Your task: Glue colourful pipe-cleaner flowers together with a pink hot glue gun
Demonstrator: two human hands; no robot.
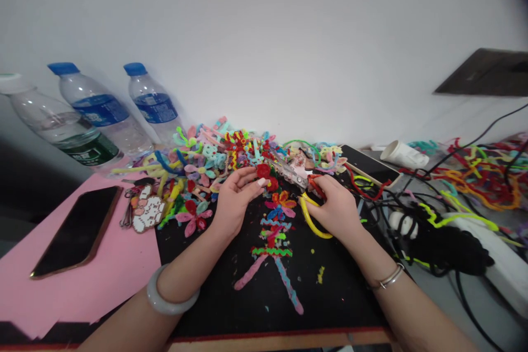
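My left hand pinches a small red pipe-cleaner flower between thumb and fingertips, just above a colourful pipe-cleaner figure lying flat on the black mat. My right hand is closed round yellow-handled pliers, whose metal jaws point left toward the red flower. A jade-coloured bangle sits on my left wrist, a thin metal bracelet on my right.
A heap of pipe-cleaner flowers lies behind the hands. Three water bottles lie at the left. A phone rests on pink paper beside a beaded charm. Cables, loose pipe cleaners and a paper cup crowd the right.
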